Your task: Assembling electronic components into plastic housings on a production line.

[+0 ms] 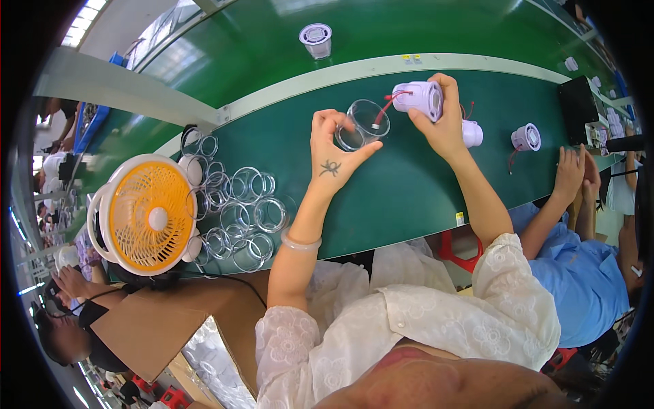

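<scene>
My left hand (332, 155) is closed around a clear round cup (361, 140), its fingers along the far left side and its thumb below. My right hand (446, 126) grips a pale lavender cylindrical housing (411, 97) from its right side, tilted toward the cup. Red wires (387, 109) run from the housing and end in a small white connector (375, 126), which overlaps the cup in view; whether it is inside cannot be told. Behind my right wrist sits a similar housing (471, 133), and another housing (526, 138) with red wires lies farther right.
Several clear cups (236, 218) stand clustered at left, beside an orange and white fan (153, 215). A finished-looking unit (316, 41) rides the green belt (245, 41) beyond the pale rail (327, 80). At right are a co-worker's hands (571, 174) and a black box (579, 109).
</scene>
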`<state>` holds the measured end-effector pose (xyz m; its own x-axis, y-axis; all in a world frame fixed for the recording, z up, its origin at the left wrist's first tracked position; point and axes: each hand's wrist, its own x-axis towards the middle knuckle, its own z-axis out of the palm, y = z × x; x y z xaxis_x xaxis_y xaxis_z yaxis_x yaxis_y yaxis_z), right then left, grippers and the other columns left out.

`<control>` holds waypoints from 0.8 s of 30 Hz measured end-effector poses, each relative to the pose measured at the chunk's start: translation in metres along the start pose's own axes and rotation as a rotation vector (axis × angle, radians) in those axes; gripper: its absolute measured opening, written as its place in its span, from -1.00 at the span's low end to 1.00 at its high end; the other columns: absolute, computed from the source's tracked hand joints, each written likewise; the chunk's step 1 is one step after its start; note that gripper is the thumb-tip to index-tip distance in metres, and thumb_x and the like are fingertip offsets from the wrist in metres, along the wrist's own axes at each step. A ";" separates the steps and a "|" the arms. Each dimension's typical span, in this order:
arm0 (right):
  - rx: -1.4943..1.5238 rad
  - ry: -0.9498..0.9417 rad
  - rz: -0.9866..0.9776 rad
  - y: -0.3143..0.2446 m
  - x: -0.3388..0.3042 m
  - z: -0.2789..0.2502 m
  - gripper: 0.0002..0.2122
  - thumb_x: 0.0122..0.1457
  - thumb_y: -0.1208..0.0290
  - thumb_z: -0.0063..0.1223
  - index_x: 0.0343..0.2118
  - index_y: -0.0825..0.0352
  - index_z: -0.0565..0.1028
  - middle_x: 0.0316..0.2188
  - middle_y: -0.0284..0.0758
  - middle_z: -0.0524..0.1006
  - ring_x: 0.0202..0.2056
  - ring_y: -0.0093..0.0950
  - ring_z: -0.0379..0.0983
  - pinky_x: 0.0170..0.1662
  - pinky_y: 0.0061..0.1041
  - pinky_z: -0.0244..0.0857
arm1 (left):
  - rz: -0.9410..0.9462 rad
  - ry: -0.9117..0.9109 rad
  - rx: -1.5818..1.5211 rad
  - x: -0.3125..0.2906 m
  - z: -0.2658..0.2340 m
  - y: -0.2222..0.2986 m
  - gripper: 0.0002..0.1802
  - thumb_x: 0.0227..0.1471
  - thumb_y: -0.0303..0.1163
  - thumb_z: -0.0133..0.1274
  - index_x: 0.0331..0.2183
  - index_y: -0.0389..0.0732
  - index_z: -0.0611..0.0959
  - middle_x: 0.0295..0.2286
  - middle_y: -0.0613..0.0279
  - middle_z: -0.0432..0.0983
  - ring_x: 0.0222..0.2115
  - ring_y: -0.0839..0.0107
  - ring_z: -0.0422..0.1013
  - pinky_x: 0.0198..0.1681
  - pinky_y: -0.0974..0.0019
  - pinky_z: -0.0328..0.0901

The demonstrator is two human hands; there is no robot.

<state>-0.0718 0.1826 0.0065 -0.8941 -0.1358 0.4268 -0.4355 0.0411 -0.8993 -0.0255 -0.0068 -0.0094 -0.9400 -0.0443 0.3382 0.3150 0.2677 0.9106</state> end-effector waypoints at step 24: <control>-0.553 -0.229 -0.442 -0.006 0.001 0.014 -0.58 -0.41 0.53 0.18 -0.34 0.29 0.36 -0.32 -0.32 0.37 -0.30 -0.34 0.30 -0.27 -0.44 0.23 | 0.217 -0.048 0.250 -0.005 0.005 0.008 -0.81 -0.10 -0.42 -0.11 -0.41 -0.34 0.48 -0.29 0.05 0.31 -0.30 0.18 0.24 -0.23 0.29 0.19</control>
<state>-0.0684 0.1685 0.0106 -0.6054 -0.4556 0.6526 -0.7927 0.4185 -0.4432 -0.0188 0.0006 -0.0046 -0.8617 0.0833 0.5006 0.4719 0.4942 0.7301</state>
